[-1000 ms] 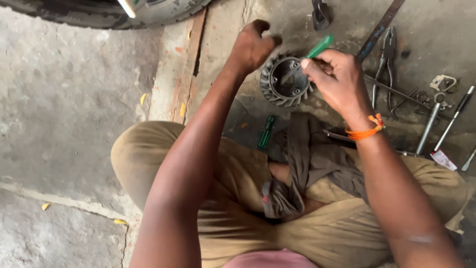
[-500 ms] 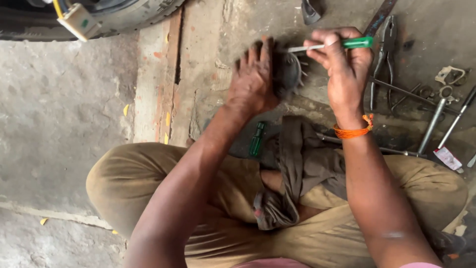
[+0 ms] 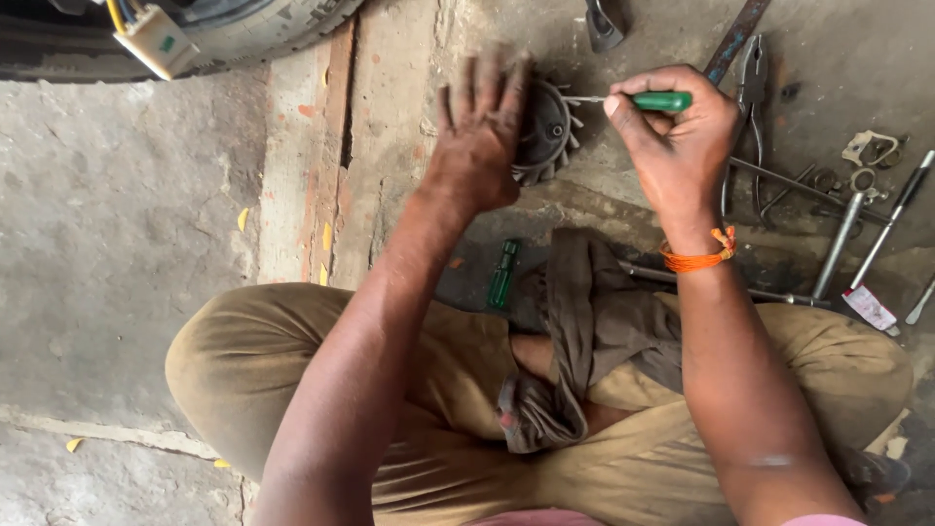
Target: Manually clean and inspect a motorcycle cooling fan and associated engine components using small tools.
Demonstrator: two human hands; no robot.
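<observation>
screwdriver (image 3: 654, 100): glossy green plastic handle, bare metal shaft | finned part (image 3: 545, 131) left of it: dull dark metal | floor (image 3: 117, 214): rough concrete

The left hand (image 3: 482, 131), fingers blurred, covers much of the round, finned dark metal part (image 3: 547, 131) at top centre. The green-handled screwdriver (image 3: 638, 100) mostly disappears inside the closed right hand (image 3: 677, 136). At the upper left, the black rubber tyre (image 3: 243, 29) is cut by the frame's edge, as is the flat rusty metal bar (image 3: 737, 39) at the top right.

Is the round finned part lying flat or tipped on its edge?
Tipped on edge: the finned part faces sideways toward the green screwdriver, steadied by the left hand.
</observation>
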